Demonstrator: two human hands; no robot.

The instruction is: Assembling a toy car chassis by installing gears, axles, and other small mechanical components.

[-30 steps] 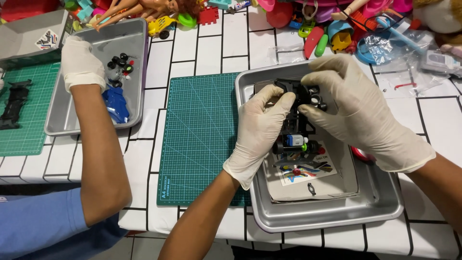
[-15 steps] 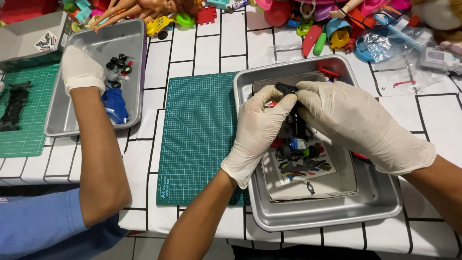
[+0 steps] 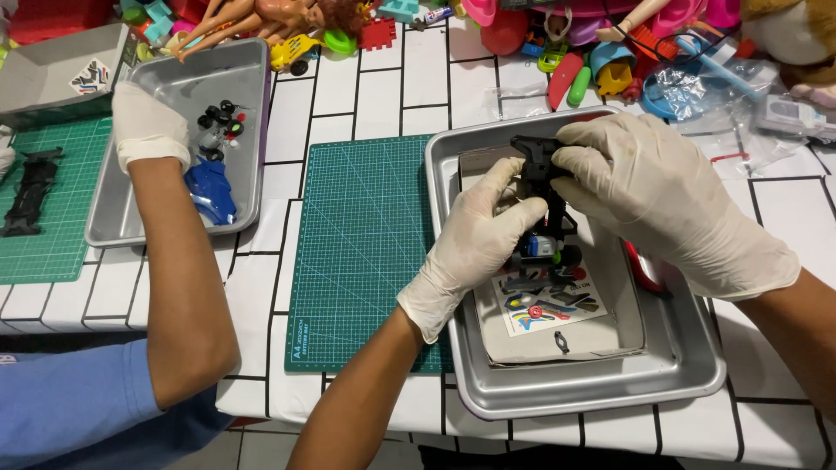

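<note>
Under my hands there's an open grey cardboard box [image 3: 557, 344] sitting inside the metal tray [image 3: 688, 383], its floor showing pale. A rectangular sticker sheet [image 3: 549, 305] lies flat in it, white with small red, blue, yellow and black shapes. Up at the far left corner, a closed grey box [image 3: 52, 78] rests on the table, and on its lid I see a small white square label [image 3: 90, 77] with dark, orange and blue marks. Far right, crinkled clear plastic bags [image 3: 697, 91] lie beside the toy heap, one with a thin red strip, another holding a flat grey-and-white pack [image 3: 788, 115].
</note>
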